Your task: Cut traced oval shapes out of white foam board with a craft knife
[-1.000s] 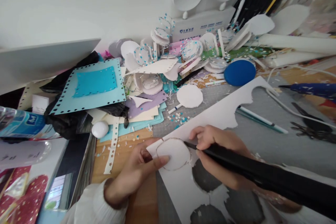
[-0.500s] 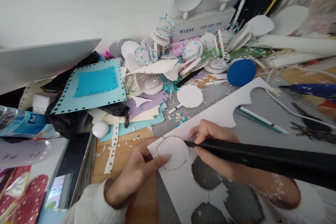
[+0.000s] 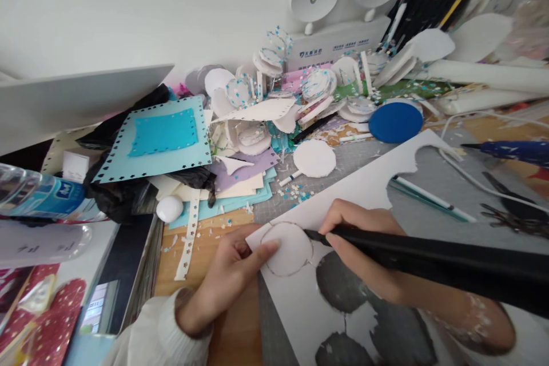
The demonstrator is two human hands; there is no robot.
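Observation:
A white foam sheet (image 3: 300,309), with several round holes cut in it, lies at a slant over a grey cutting mat (image 3: 268,326). Near its left corner a thin brownish line rings a white circle (image 3: 291,254). My left hand (image 3: 234,266) pinches that corner, its thumb on top and its fingers around the edge and partly hidden. In my right hand (image 3: 358,234) is a long black pen-shaped tool (image 3: 429,260). The tool's thin tip meets the right side of the ring. My right forearm bears white crumbs.
Behind the sheet lie a loose white disc (image 3: 315,158), a blue round lid (image 3: 396,122) and heaped paper discs. A blue glue gun (image 3: 506,150) and its white cable are at right. At left are a plastic bottle (image 3: 43,191), a white ball (image 3: 169,209) and punched cards.
The view has shifted slightly, moving the background a little to the right. My right fingers have drawn in closer around the tool. My left hand keeps its hold on the sheet's corner.

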